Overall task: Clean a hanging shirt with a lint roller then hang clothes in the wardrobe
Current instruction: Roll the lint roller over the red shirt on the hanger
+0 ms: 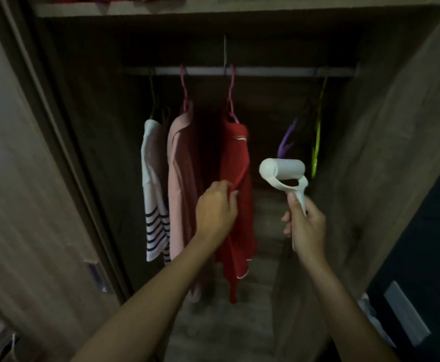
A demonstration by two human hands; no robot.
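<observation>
A red shirt [237,158] with white piping hangs on a pink hanger from the wardrobe rail [266,71]. My left hand [215,209] pinches the shirt's left edge at mid height. My right hand [305,226] grips the handle of a white lint roller [282,169], held upright to the right of the shirt. The roller head is a short way from the cloth and does not touch it.
Left of the red shirt hang a pink shirt [181,184] and a white top with dark stripes [153,194]. Empty purple [286,142] and yellow-green [316,142] hangers hang at the right. Wooden wardrobe walls close in on both sides, with a shelf [213,7] above.
</observation>
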